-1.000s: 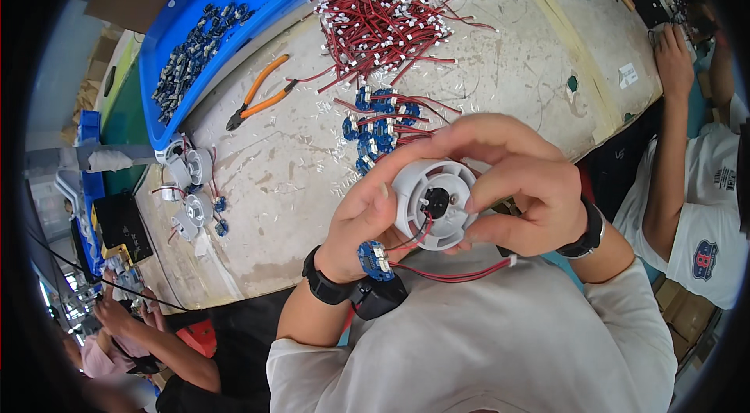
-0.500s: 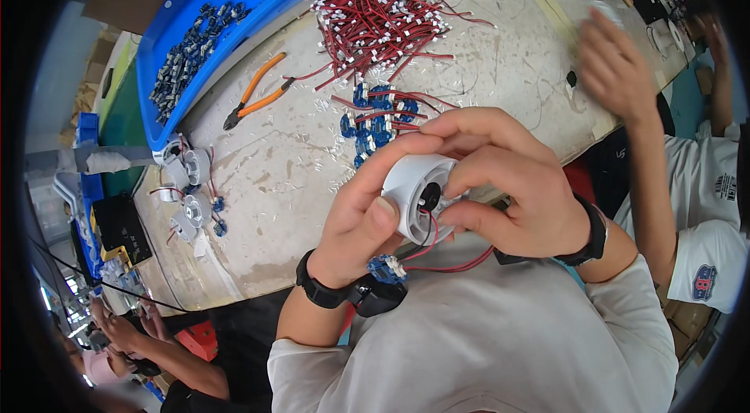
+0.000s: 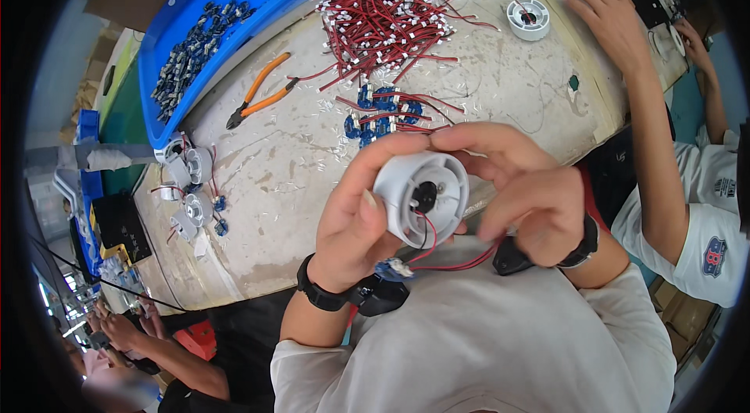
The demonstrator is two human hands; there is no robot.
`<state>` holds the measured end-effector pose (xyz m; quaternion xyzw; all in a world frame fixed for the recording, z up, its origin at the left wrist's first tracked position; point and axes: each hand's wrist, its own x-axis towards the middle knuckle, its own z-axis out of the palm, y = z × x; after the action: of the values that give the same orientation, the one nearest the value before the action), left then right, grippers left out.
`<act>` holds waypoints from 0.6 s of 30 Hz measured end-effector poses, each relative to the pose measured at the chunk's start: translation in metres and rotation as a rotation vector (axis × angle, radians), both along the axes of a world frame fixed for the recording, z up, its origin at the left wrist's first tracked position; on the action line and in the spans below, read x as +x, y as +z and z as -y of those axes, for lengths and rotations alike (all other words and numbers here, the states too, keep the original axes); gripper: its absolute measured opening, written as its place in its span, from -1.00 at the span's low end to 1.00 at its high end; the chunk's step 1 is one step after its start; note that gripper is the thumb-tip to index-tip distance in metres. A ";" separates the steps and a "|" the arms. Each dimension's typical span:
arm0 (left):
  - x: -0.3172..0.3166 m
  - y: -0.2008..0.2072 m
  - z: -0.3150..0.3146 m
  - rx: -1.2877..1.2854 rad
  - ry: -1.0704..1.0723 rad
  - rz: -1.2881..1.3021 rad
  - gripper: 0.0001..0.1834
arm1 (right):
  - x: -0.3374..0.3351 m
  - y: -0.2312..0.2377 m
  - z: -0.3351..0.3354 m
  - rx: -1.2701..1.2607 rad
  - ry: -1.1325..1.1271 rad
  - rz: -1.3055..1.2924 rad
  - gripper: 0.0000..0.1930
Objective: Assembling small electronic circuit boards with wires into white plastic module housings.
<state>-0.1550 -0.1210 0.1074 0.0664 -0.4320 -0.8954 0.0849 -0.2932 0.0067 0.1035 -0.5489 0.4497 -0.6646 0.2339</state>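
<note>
My left hand (image 3: 355, 225) grips a white round plastic housing (image 3: 394, 178) by its side, the open face turned up toward me. Inside it sits a black round part (image 3: 424, 196); red and black wires (image 3: 434, 235) come out over the rim. A small blue circuit board (image 3: 391, 269) hangs by my left wrist. My right hand (image 3: 539, 198) is at the housing's right side. Its upper fingers reach behind the far rim; the thumb and nearer fingers, smeared by motion, are off the face. What its hidden fingertips touch I cannot make out.
Beyond my hands lie wired blue boards (image 3: 383, 112) and a heap of red-and-black leads (image 3: 383, 22). Orange-handled cutters (image 3: 262, 92), a blue tray (image 3: 180, 77) of small parts and more white housings (image 3: 195, 167) are leftward. Another housing (image 3: 529, 20) stands far right, near a co-worker's hand (image 3: 601, 7).
My right thumb and finger have drawn out of the housing to the right. The housing's face has turned more toward me. A co-worker's hand moved away, and a housing now shows at far right.
</note>
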 end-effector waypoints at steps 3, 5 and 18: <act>-0.004 -0.004 0.000 -0.019 0.054 -0.057 -0.32 | 0.000 0.004 0.001 -0.048 -0.014 0.125 -0.79; -0.001 -0.003 -0.003 0.056 0.039 -0.053 -0.35 | 0.000 0.011 0.001 0.172 -0.160 -0.430 -0.45; -0.005 -0.015 -0.002 -0.278 0.179 -0.218 -0.41 | -0.001 0.002 -0.004 0.094 -0.080 -0.161 -0.50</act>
<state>-0.1597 -0.1192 0.0921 -0.0053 -0.5323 -0.8178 0.2187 -0.2942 0.0107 0.1058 -0.5705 0.5192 -0.6055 0.1960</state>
